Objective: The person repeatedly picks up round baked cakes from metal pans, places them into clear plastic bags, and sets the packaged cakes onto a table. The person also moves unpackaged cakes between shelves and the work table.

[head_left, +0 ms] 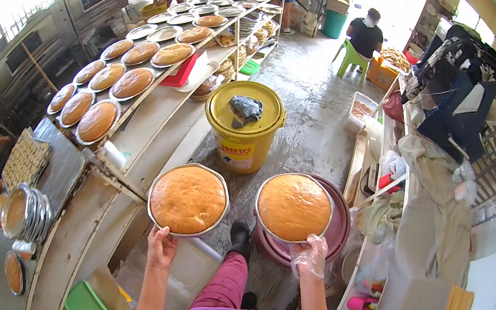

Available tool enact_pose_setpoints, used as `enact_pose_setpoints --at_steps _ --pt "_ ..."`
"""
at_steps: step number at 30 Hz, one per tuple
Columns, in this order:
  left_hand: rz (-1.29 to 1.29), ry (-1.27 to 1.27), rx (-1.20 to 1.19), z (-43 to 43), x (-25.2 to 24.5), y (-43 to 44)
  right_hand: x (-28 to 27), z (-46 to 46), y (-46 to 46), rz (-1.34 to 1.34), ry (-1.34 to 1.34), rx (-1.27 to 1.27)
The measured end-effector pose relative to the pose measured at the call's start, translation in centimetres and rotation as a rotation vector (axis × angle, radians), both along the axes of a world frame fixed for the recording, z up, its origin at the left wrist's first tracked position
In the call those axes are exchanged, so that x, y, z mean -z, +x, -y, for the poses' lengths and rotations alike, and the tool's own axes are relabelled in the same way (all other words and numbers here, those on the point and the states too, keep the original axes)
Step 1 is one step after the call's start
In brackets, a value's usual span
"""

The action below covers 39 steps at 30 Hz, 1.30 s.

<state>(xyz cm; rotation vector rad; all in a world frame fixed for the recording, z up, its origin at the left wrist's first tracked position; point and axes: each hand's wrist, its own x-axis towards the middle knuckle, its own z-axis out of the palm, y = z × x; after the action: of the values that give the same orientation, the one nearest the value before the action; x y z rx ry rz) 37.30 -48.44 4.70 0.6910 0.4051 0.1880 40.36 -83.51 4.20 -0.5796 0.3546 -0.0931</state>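
Observation:
My left hand (pixel 161 247), bare, grips the near rim of a round metal pan with a golden-brown cake (pixel 188 200) in it. My right hand (pixel 311 257), in a clear plastic glove, holds a second cake in a pan (pixel 294 207) by its near edge. Both pans are held apart, roughly level, in front of my body. Beyond them stands a lidded yellow bucket (pixel 243 129) with a crumpled dark plastic bag (pixel 245 109) on its lid. A mauve round tub (pixel 338 235) lies under the right-hand pan.
At left runs a long shelved table (pixel 157 104) with rows of cakes and foil pans; stacked metal pans (pixel 21 212) stand nearer. A cluttered counter (pixel 419 225) is at right. Several people are about; one sits on a green chair (pixel 352 59). A plastic container (pixel 193 265) lies low by my legs.

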Motion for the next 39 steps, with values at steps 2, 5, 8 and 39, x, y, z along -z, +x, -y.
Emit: enact_pose_setpoints --at_steps 2,5,8,39 --pt "0.005 -0.006 0.014 -0.2 1.4 4.5 1.3 -0.4 5.0 -0.053 -0.016 0.004" --pt "0.023 -0.024 0.008 -0.1 4.3 12.6 3.9 -1.3 13.7 -0.012 0.01 -0.027" --pt "0.045 -0.043 -0.003 -0.4 7.0 21.7 7.4 -2.9 25.1 0.075 0.052 -0.096" --pt "-0.708 0.807 0.341 -2.3 22.2 54.0 20.2 -10.9 58.4 -0.049 -0.175 -0.384"
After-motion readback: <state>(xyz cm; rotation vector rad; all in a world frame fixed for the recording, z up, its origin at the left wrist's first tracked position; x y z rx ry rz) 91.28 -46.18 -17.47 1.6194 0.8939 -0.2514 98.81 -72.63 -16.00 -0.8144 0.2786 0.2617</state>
